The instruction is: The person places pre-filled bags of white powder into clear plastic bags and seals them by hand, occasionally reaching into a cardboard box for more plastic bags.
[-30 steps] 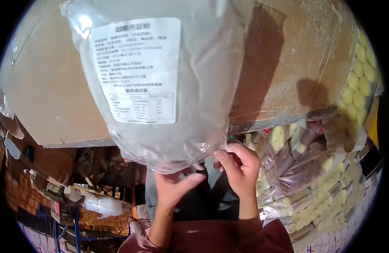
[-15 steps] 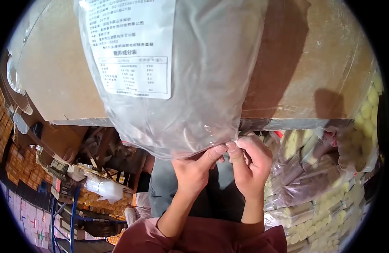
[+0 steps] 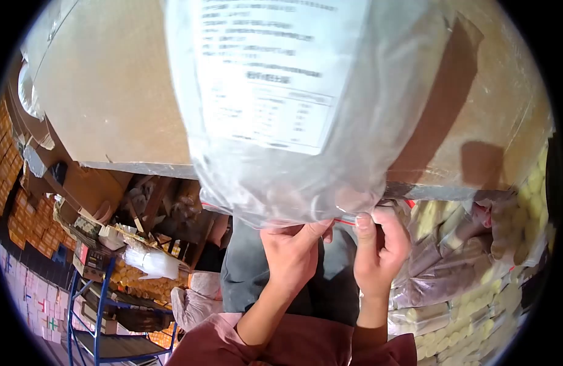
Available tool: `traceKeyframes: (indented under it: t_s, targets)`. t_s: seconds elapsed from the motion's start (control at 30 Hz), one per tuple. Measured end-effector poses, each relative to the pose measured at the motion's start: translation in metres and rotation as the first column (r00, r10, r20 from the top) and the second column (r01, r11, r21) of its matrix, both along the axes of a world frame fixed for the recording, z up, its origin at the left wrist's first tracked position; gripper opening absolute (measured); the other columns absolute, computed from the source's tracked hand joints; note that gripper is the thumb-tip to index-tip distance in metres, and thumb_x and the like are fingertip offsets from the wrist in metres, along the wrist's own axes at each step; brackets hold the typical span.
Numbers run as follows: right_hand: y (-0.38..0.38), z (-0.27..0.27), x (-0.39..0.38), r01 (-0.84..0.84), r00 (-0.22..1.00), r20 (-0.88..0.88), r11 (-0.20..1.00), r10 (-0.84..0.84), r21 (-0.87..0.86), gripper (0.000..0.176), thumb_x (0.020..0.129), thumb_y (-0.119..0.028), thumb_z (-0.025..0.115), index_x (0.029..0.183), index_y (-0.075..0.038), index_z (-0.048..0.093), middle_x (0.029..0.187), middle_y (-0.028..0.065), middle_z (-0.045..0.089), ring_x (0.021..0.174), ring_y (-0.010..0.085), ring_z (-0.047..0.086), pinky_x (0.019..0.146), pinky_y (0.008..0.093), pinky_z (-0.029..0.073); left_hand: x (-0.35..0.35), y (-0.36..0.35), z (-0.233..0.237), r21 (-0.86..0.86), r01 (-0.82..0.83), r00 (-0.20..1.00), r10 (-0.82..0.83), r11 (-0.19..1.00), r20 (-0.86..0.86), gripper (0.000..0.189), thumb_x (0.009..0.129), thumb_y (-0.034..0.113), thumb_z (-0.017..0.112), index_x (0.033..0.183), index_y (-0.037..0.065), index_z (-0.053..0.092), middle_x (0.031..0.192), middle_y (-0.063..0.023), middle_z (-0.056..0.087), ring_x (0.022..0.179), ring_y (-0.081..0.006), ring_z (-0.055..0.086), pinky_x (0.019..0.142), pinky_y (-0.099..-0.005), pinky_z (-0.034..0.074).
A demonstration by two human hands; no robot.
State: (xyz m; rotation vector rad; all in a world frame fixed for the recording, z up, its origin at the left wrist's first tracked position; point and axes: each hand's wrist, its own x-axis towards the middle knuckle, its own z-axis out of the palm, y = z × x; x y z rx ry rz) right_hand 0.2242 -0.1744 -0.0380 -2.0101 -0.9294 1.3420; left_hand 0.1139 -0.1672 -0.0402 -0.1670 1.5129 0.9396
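Note:
A large clear plastic zip bag [image 3: 281,183] lies on a brown tabletop with its near edge hanging toward me. A white printed label [image 3: 269,91] covers much of its upper face. Along the near edge runs a red zip strip [image 3: 347,222]. My left hand [image 3: 293,253] pinches this edge near the middle, thumb on top and fingers beneath. To its right, my right hand [image 3: 382,247] grips the same edge near the bag's right corner between thumb and bent forefinger. What is inside the bag cannot be made out clearly.
The brown tabletop [image 3: 122,104] ends in a worn front edge just beyond my hands. At the right are stacked clear bags [image 3: 440,274] with pale contents. Lower left, a blue metal frame [image 3: 98,305] stands near a white plastic bundle [image 3: 150,262] and orange packages [image 3: 40,226].
The bag has shifted right in view and its label is tilted. My hands were nearly touching; now the right hand is farther right along the edge, with red strip showing between them.

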Motion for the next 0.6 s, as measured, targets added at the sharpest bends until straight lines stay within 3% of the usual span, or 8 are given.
traceKeyframes:
  t_s: [0.17, 0.27, 0.33, 0.4, 0.47, 0.53, 0.57, 0.6]
  targets:
    - [-0.006, 0.001, 0.000, 0.008, 1.000, 0.003, 1.000, -0.008, -0.021, 0.013, 0.087, -0.004, 0.065, 0.084, 0.001, 0.054, 0.069, 0.0020, 0.047, 0.058, 0.0084, 0.036, 0.049, 0.0229, 0.026, -0.016, 0.003, 0.001, 0.015, -0.045, 0.999, 0.045, 0.999, 0.019, 0.015, 0.080, 0.002, 0.070, 0.092, -0.002, 0.063, 0.081, -0.0085, 0.064, 0.067, -0.0155, 0.056, 0.055, -0.0280, 0.043]
    - [-0.006, 0.007, 0.005, -0.041, 0.998, 0.043, 0.993, 0.046, -0.113, 0.014, 0.089, -0.006, 0.064, 0.085, 0.002, 0.054, 0.072, 0.0018, 0.051, 0.061, 0.0092, 0.040, 0.053, 0.0230, 0.032, -0.031, 0.005, 0.000, 0.049, -0.086, 0.996, 0.086, 0.995, -0.011, 0.013, 0.080, 0.001, 0.069, 0.091, -0.002, 0.063, 0.080, -0.0087, 0.065, 0.066, -0.0159, 0.057, 0.056, -0.0287, 0.044]
    - [-0.001, 0.013, 0.003, 0.005, 0.999, 0.041, 0.980, 0.003, -0.200, 0.015, 0.089, -0.008, 0.063, 0.086, 0.003, 0.053, 0.080, 0.0058, 0.056, 0.072, 0.0128, 0.048, 0.067, 0.0245, 0.041, -0.040, 0.010, 0.002, 0.033, -0.111, 0.993, 0.112, 0.993, -0.039, 0.012, 0.080, 0.001, 0.069, 0.090, -0.002, 0.063, 0.079, -0.0088, 0.065, 0.065, -0.0160, 0.057, 0.057, -0.0288, 0.044]
    - [-0.004, 0.014, 0.007, -0.031, 0.995, 0.081, 0.974, 0.050, -0.224, 0.015, 0.090, -0.007, 0.063, 0.087, 0.003, 0.053, 0.082, 0.0061, 0.056, 0.075, 0.0132, 0.048, 0.070, 0.0252, 0.042, -0.053, 0.013, 0.002, 0.046, -0.151, 0.988, 0.152, 0.987, -0.014, 0.012, 0.081, -0.001, 0.068, 0.092, -0.004, 0.063, 0.082, -0.0102, 0.065, 0.067, -0.0165, 0.058, 0.059, -0.0294, 0.046]
    - [-0.003, 0.015, 0.006, 0.026, 0.996, 0.091, 0.964, -0.002, -0.264, 0.017, 0.092, -0.010, 0.060, 0.084, 0.002, 0.052, 0.075, 0.0010, 0.050, 0.069, 0.0086, 0.042, 0.061, 0.0228, 0.037, -0.068, 0.011, 0.000, 0.084, -0.206, 0.978, 0.201, 0.975, 0.064, 0.014, 0.084, -0.005, 0.065, 0.097, -0.007, 0.062, 0.088, -0.0129, 0.066, 0.073, -0.0174, 0.061, 0.063, -0.0306, 0.048]
    - [0.002, 0.018, 0.003, 0.085, 0.996, 0.058, 0.951, -0.071, -0.297, 0.019, 0.093, -0.013, 0.058, 0.082, 0.000, 0.051, 0.069, -0.0027, 0.044, 0.064, 0.0059, 0.038, 0.056, 0.0214, 0.031, -0.079, 0.010, -0.002, 0.081, -0.208, 0.977, 0.204, 0.975, 0.056, 0.010, 0.084, -0.005, 0.066, 0.093, -0.007, 0.064, 0.085, -0.0138, 0.066, 0.069, -0.0169, 0.061, 0.059, -0.0288, 0.049]
    - [0.000, 0.017, 0.004, 0.099, 0.988, 0.146, 0.942, -0.054, -0.321, 0.020, 0.094, -0.013, 0.057, 0.080, -0.001, 0.049, 0.066, -0.0048, 0.042, 0.061, 0.0045, 0.037, 0.054, 0.0204, 0.029, -0.084, 0.009, -0.001, 0.073, -0.202, 0.979, 0.199, 0.977, 0.052, 0.009, 0.084, -0.005, 0.066, 0.092, -0.007, 0.064, 0.085, -0.0140, 0.066, 0.068, -0.0167, 0.061, 0.058, -0.0283, 0.049]
    - [-0.001, 0.019, 0.006, 0.041, 0.986, 0.165, 0.948, 0.012, -0.316, 0.015, 0.094, -0.013, 0.056, 0.087, 0.000, 0.051, 0.074, -0.0038, 0.046, 0.065, 0.0043, 0.040, 0.056, 0.0199, 0.031, -0.089, 0.009, -0.002, 0.064, -0.195, 0.980, 0.192, 0.979, 0.050, 0.007, 0.083, -0.005, 0.066, 0.090, -0.007, 0.064, 0.084, -0.0141, 0.067, 0.067, -0.0166, 0.061, 0.057, -0.0279, 0.049]
